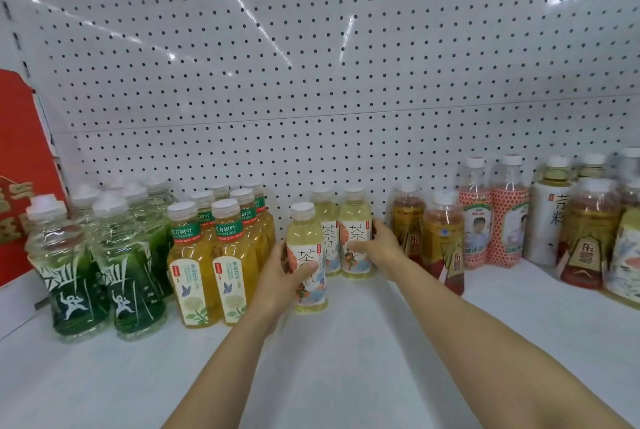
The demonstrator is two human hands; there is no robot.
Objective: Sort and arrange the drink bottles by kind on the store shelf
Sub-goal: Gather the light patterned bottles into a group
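Note:
On the white shelf (pixel 311 376), three pale-yellow tea bottles with white illustrated labels stand in the middle. My left hand (pixel 284 273) grips the front one (pixel 306 238) around its label. My right hand (pixel 379 245) wraps the right rear one (pixel 355 217). A third (pixel 323 210) stands between them at the back. Left of these stand several amber tea bottles with green bands (pixel 194 266), and further left several green-labelled bottles (pixel 69 273).
Right of my hands stand brown-gold bottles (pixel 443 241), two bottles with red-patterned labels (pixel 491 221) and mixed bottles (pixel 588 231) at the far right. A red box (pixel 20 165) stands at the left end. White pegboard (pixel 311 65) backs the shelf.

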